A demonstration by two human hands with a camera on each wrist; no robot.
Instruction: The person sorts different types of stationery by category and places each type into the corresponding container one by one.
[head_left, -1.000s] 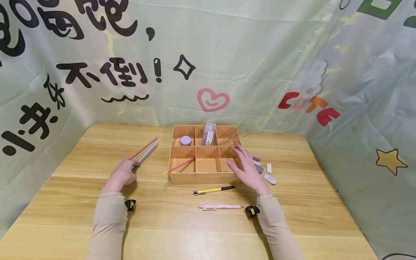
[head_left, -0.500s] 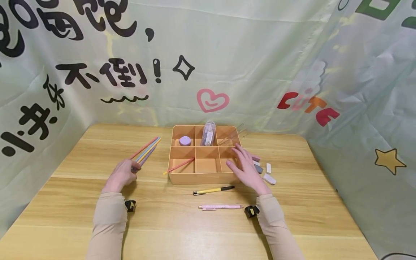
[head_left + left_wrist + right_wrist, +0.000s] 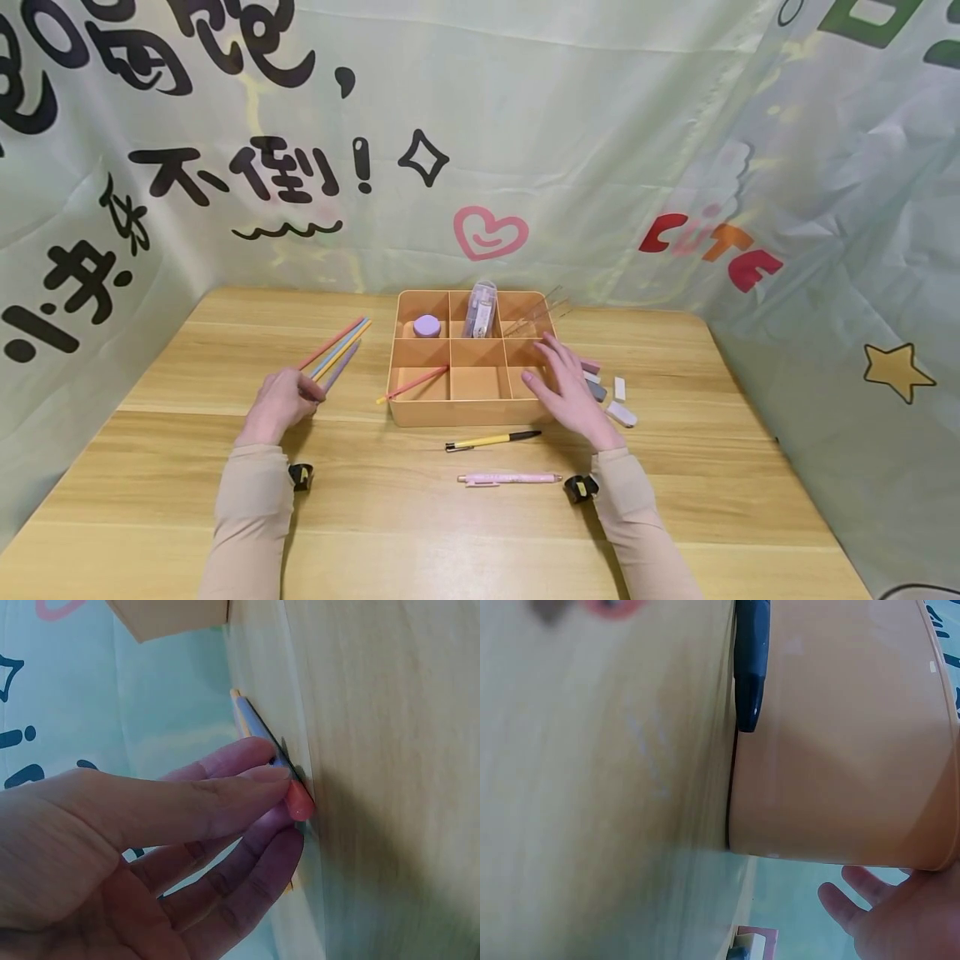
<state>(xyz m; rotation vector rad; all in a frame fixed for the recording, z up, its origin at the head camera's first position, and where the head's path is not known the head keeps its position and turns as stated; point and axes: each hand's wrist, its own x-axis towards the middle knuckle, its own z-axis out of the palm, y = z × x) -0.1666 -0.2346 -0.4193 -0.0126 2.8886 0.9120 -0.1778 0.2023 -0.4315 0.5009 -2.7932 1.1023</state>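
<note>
In the head view, my left hand pinches the near ends of several thin coloured pencils, red, blue, yellow and purple, at the table's left. The left wrist view shows thumb and fingers around them, with a rounded red end sticking out below the thumb. My right hand, fingers spread, rests at the right side of an orange six-compartment box. A red and yellow pencil leans in the box's front left compartment. Part of the right hand is hidden behind the box wall in the right wrist view.
The box's back row bears a purple round item, a clear plastic case and thin clear sticks. Several erasers lie right of it. A yellow-black pen and a pink pen lie in front.
The purple pencil has slid back toward my left hand, apart from the other pencils, and the left fingers have shifted slightly. My right hand stays in place.
</note>
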